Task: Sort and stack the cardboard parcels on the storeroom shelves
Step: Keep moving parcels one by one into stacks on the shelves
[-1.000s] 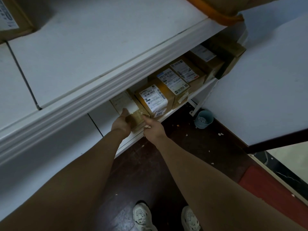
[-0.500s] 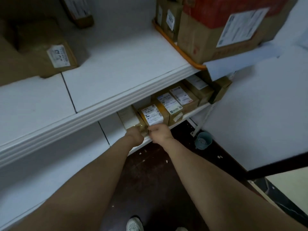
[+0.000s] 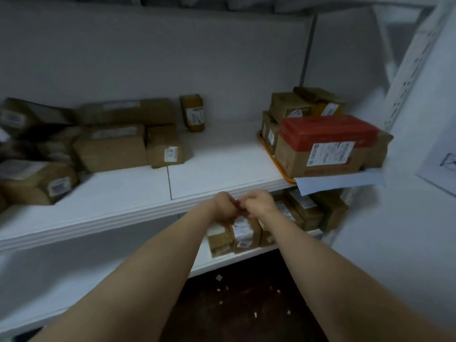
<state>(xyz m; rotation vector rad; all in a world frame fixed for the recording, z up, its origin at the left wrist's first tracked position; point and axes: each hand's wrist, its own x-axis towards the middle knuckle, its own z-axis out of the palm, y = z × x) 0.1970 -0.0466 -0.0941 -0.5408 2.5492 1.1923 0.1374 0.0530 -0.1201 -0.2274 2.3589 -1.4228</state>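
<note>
Our left hand [image 3: 222,206] and right hand [image 3: 259,203] meet knuckle to knuckle at the middle shelf's [image 3: 222,169] lip, fingers curled — pinching anything? Can't tell, too blurred. Parcels [image 3: 243,232] at 5 o'clock stand in a row on the lower shelf [image 3: 222,262], labels facing us, prob. sorted — the loose heap [image 3: 111,146] at 9 o'clock isn't.

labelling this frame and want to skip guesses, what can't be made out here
Head view only:
Whether the left hand and right hand hold anything: they meet, blurred.
Text on the labels: too small, blurred.
Left-end parcels: motion blur, cut by the frame edge.
Lower-shelf parcels: partly behind the forearms and under the upper shelf.
Boxes behind the red-topped box: mostly hidden by it.
</note>
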